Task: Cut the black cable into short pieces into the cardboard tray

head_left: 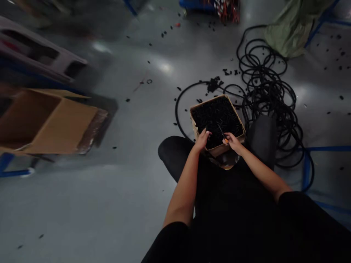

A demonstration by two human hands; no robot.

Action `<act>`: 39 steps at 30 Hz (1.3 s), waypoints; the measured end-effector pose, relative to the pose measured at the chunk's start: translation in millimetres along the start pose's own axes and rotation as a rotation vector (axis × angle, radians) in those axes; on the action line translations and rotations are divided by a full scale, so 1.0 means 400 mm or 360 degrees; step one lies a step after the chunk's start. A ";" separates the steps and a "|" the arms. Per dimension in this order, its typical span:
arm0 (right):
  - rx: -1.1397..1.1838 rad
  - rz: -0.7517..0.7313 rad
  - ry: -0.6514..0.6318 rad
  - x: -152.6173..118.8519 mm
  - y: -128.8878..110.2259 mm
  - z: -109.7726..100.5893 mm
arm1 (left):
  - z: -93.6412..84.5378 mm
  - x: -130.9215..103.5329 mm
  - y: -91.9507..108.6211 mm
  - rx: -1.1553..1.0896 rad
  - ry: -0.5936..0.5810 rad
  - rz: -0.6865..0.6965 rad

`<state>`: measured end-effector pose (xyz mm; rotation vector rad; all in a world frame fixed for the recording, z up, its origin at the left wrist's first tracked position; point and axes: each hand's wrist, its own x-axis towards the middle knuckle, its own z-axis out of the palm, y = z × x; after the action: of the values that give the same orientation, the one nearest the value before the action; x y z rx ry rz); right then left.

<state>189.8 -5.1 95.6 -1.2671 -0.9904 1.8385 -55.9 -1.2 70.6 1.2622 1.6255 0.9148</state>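
Observation:
Between my knees stands an open cardboard box [216,116], filled with many short black tube-like pieces [216,109]. At its near left side is my left hand [203,139], fingers curled together over the rim; whatever is in them is too small and dark to make out. My right hand [232,141], over the near right part of the box, is closed around an orange-handled tool [226,140]. The tool's thin, dark shaft points up and left over the black pieces. Its exact kind is not clear.
A tangled heap of black hose [265,91] lies right of the box, one loop running behind it. Small black pieces [215,84] are scattered on the floor. To the left is an open carton [63,128]; a greenish sack [287,31] sits at upper right, near blue frame bars [305,168].

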 end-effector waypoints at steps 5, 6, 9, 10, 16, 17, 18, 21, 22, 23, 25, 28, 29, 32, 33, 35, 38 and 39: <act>-0.0251 0.0084 -0.0086 0.004 0.013 -0.002 | 0.065 -0.003 -0.014 -0.0267 0.0124 -0.0311; -0.0279 0.0115 -0.0102 0.005 0.012 0.000 | 0.071 -0.005 -0.017 -0.0281 0.0123 -0.0296; -0.0325 0.0171 -0.0075 0.008 0.011 0.008 | 0.075 -0.011 -0.030 -0.0266 0.0050 -0.0178; -0.0337 0.0173 -0.0061 0.008 0.012 0.010 | 0.074 -0.014 -0.035 -0.0234 0.0018 -0.0129; -0.0470 0.0183 -0.0062 0.006 0.004 0.006 | 0.075 -0.028 -0.050 0.0078 -0.0107 0.0054; -0.0518 0.0179 -0.0071 0.009 0.001 0.005 | 0.077 -0.028 -0.047 0.0141 -0.0085 0.0047; -0.0572 0.0166 -0.0077 0.013 -0.001 0.004 | 0.079 -0.027 -0.044 0.0205 -0.0044 0.0031; -0.0716 0.0068 -0.0081 0.032 -0.004 0.006 | 0.084 -0.023 -0.027 0.0341 0.0120 -0.0025; -0.0746 0.0039 -0.0077 0.039 -0.003 0.008 | 0.085 -0.023 -0.021 0.0357 0.0163 -0.0034; -0.0764 0.0023 -0.0070 0.046 -0.002 0.010 | 0.087 -0.023 -0.015 0.0363 0.0184 -0.0037; -0.0762 0.0053 -0.0058 0.055 -0.001 0.012 | 0.090 -0.026 -0.006 0.0369 0.0166 -0.0034; -0.0739 0.0135 -0.0074 0.063 -0.001 0.011 | 0.091 -0.028 -0.003 0.0406 0.0045 -0.0032; -0.0747 0.0145 -0.0089 0.065 -0.001 0.008 | 0.088 -0.026 -0.005 0.0419 0.0016 -0.0032; -0.0819 0.0110 -0.0115 0.072 0.005 -0.002 | 0.075 -0.014 -0.019 0.0437 -0.0014 -0.0019; -0.0838 0.0090 -0.0121 0.075 0.010 -0.006 | 0.069 -0.009 -0.025 0.0440 -0.0019 -0.0009; -0.0853 0.0069 -0.0137 0.081 0.020 -0.012 | 0.061 -0.001 -0.038 0.0446 -0.0030 0.0020; -0.0831 0.0091 -0.0183 0.086 0.030 -0.017 | 0.057 0.001 -0.056 0.0417 -0.0097 0.0051; -0.0819 0.0102 -0.0199 0.086 0.030 -0.017 | 0.058 0.000 -0.063 0.0390 -0.0135 0.0049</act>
<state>185.0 20.0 68.8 -1.5008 -1.5796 1.7889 -42.7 -5.8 39.3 1.4757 1.6923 0.6850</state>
